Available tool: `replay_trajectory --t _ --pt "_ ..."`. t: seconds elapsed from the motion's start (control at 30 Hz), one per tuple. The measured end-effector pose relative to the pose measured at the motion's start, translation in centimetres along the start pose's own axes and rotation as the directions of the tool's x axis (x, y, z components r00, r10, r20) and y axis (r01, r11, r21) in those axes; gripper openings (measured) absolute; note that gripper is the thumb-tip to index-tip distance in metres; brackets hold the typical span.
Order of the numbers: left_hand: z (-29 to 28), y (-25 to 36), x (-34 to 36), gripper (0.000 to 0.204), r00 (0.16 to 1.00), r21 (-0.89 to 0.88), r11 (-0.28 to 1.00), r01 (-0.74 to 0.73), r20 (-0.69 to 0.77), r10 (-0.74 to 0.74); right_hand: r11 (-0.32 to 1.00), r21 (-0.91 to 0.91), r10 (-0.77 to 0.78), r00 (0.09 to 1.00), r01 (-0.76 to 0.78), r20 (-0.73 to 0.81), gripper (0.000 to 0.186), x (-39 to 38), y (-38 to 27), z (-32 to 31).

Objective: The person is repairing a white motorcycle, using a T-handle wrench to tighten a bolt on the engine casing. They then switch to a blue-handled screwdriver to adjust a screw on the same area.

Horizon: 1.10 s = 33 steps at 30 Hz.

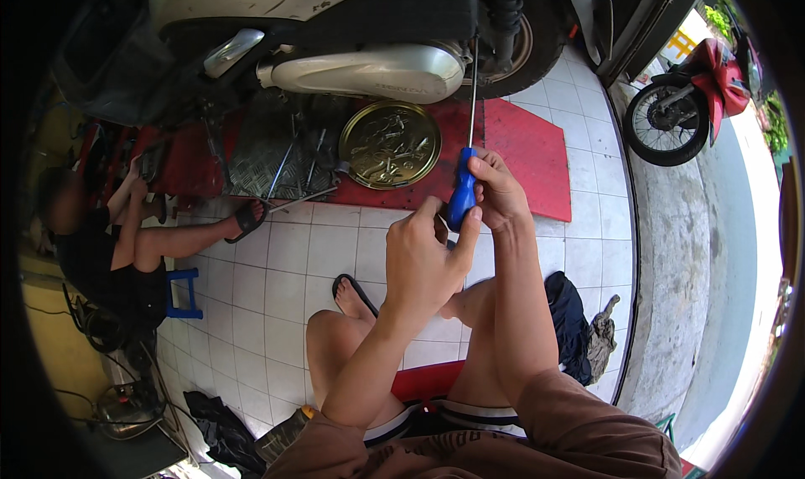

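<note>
A long screwdriver with a blue handle [460, 195] points away from me, its thin shaft running up past the rear of a scooter [310, 18]. The thumb and fingers of my right hand [501, 190] close around the handle's upper part. My left hand [426, 257] is at the butt of the same handle, thumb and fingers bent against it. The shaft's far end lies in front of the scooter's dark parts, beside the silver engine cover [369, 72]; I cannot tell what it touches.
Under the scooter, a round gold tray [345, 143] with small metal parts sits on a red platform [528, 156], near loose tools [309, 156]. A person [105, 236] sits at the left on a blue stool [186, 294]. Dark cloth [570, 328] lies right; a red motorcycle [713, 93] stands beyond.
</note>
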<state>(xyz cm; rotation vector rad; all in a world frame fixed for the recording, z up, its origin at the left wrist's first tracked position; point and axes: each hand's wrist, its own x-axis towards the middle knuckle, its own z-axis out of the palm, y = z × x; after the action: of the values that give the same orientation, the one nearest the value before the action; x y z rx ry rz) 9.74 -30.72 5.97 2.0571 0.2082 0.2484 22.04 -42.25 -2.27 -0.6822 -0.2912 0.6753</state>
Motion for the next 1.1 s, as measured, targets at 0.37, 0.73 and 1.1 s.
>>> replay_trajectory --t 0.37,0.73,1.1 --pt "0.9 -1.3 -0.2 0.040 0.801 -0.742 0.303 0.598 0.565 -0.198 0.963 0.265 -0.028 0.958 -0.052 0.286 0.042 -0.1 -0.3 -0.9" --pt "1.2 -1.4 -0.2 0.034 0.904 -0.793 0.447 0.413 0.419 -0.090 0.981 0.191 -0.019 0.976 -0.023 0.217 0.046 -0.8 -1.1 0.1" --pt "-0.3 -0.6 -0.1 0.025 0.998 -0.224 0.973 -0.059 -0.019 0.056 0.998 -0.057 -0.023 1.000 0.022 -0.017 0.042 -0.5 -0.8 0.9"
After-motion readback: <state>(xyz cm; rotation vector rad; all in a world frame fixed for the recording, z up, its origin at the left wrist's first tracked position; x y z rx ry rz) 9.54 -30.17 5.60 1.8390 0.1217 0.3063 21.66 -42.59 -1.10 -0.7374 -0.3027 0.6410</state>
